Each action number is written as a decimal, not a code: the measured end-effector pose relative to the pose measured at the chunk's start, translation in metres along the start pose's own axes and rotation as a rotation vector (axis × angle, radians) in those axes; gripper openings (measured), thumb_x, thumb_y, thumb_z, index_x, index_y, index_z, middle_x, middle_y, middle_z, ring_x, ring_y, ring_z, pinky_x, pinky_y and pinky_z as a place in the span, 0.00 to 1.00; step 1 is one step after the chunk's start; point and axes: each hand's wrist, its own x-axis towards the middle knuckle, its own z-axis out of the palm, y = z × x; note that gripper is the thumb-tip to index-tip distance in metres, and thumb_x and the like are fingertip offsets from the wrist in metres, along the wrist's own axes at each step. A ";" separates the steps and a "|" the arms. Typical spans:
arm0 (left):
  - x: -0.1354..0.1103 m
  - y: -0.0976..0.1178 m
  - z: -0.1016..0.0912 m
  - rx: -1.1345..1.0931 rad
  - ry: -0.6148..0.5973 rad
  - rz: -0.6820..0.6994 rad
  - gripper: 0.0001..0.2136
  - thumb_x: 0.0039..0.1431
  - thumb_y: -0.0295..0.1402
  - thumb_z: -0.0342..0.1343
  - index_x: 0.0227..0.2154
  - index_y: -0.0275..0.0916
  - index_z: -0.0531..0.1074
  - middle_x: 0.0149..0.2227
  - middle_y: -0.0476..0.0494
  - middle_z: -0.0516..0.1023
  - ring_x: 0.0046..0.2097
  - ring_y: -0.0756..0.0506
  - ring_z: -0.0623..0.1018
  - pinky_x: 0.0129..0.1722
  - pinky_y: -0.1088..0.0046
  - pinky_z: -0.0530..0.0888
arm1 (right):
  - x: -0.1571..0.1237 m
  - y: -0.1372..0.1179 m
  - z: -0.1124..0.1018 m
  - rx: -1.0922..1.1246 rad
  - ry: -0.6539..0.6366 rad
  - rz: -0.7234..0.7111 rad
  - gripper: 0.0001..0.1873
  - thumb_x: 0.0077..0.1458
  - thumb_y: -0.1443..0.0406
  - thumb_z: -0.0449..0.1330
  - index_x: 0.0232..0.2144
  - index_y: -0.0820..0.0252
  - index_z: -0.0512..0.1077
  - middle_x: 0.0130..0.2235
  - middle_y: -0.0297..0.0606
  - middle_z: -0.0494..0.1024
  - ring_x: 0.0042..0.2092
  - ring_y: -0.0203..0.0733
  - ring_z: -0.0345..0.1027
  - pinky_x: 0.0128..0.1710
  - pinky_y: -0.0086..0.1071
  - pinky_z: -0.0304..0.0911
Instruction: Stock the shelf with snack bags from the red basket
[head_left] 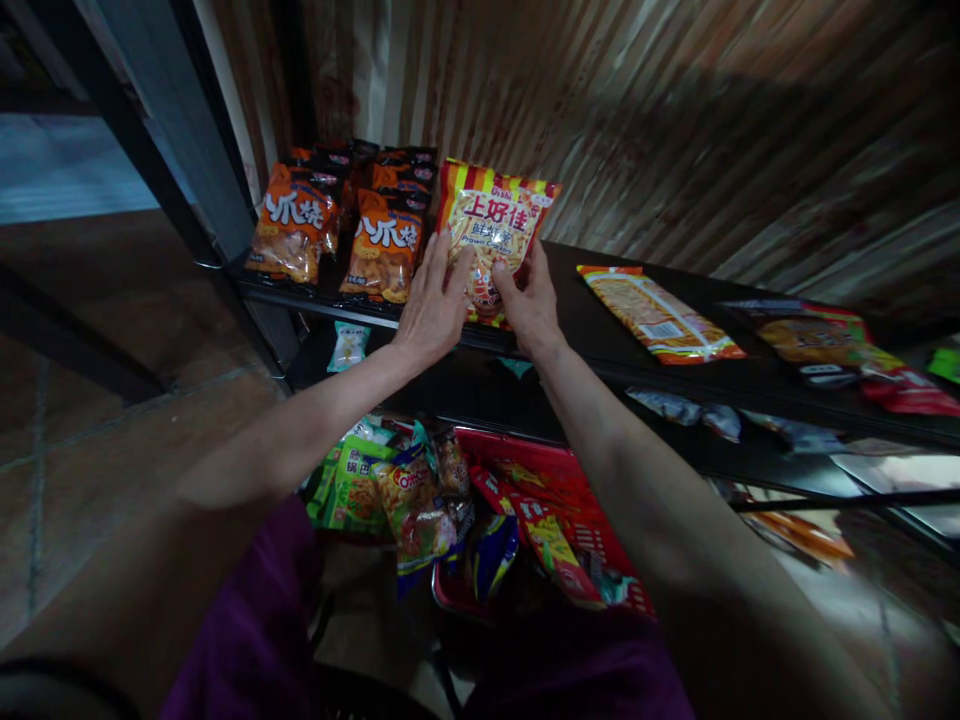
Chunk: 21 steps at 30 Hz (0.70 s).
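Note:
A red-and-yellow striped bag of prawn crackers [491, 215] stands upright on the black upper shelf, between my two hands. My left hand [437, 300] grips its lower left side, the fingers lying along the edge. On the right side my right hand [531, 300] has its thumb on the bag's front and the other fingers round the edge, partly hidden. Just left of my left hand are two rows of orange-and-black snack bags, with one front bag [384, 245] close to the fingers and another front bag [289, 225] farther left.
Right along the shelf [566, 300] lies a flat snack bag [660, 315], then more colourful packets [817, 340]. Small packets [350, 346] sit on the lower shelf. Below, a red basket [555, 465] holds several snack bags, beside green packets [356, 475]. A metal post [187, 130] stands left.

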 end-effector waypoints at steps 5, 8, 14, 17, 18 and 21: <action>0.000 0.004 -0.002 0.016 -0.021 -0.035 0.26 0.63 0.39 0.43 0.62 0.40 0.48 0.68 0.37 0.40 0.67 0.38 0.38 0.64 0.49 0.45 | -0.002 0.001 -0.001 -0.052 0.003 0.036 0.36 0.52 0.48 0.57 0.57 0.58 0.54 0.56 0.41 0.69 0.53 0.38 0.65 0.54 0.36 0.62; 0.001 0.008 -0.003 0.025 -0.029 -0.054 0.26 0.63 0.39 0.44 0.61 0.39 0.48 0.68 0.37 0.40 0.67 0.38 0.38 0.63 0.48 0.45 | -0.004 0.000 -0.001 -0.082 0.011 0.039 0.33 0.54 0.50 0.57 0.56 0.60 0.57 0.55 0.42 0.70 0.52 0.39 0.66 0.53 0.37 0.62; 0.003 0.017 -0.002 0.052 0.034 -0.034 0.28 0.61 0.36 0.45 0.62 0.35 0.45 0.67 0.32 0.41 0.68 0.38 0.40 0.63 0.52 0.51 | -0.003 -0.008 -0.001 -0.064 0.056 0.075 0.31 0.51 0.49 0.58 0.54 0.55 0.61 0.51 0.39 0.73 0.50 0.44 0.69 0.51 0.43 0.64; 0.004 0.021 -0.001 0.090 0.066 -0.045 0.30 0.58 0.32 0.47 0.62 0.30 0.45 0.66 0.26 0.42 0.67 0.37 0.41 0.62 0.51 0.52 | 0.000 -0.007 -0.003 -0.070 0.058 0.129 0.31 0.51 0.48 0.57 0.54 0.53 0.62 0.49 0.38 0.75 0.48 0.46 0.70 0.49 0.44 0.66; 0.005 0.022 -0.001 0.108 0.073 -0.046 0.29 0.58 0.32 0.47 0.61 0.30 0.47 0.66 0.26 0.42 0.67 0.36 0.40 0.62 0.50 0.52 | 0.002 -0.006 -0.003 -0.076 0.061 0.136 0.30 0.51 0.48 0.57 0.53 0.53 0.63 0.49 0.37 0.75 0.48 0.46 0.70 0.49 0.45 0.66; 0.006 0.024 -0.003 0.146 0.077 -0.039 0.28 0.57 0.32 0.48 0.60 0.31 0.51 0.66 0.27 0.43 0.67 0.35 0.41 0.62 0.49 0.52 | 0.005 -0.004 -0.005 -0.089 0.062 0.131 0.29 0.51 0.48 0.57 0.53 0.52 0.63 0.48 0.36 0.76 0.47 0.47 0.71 0.49 0.46 0.66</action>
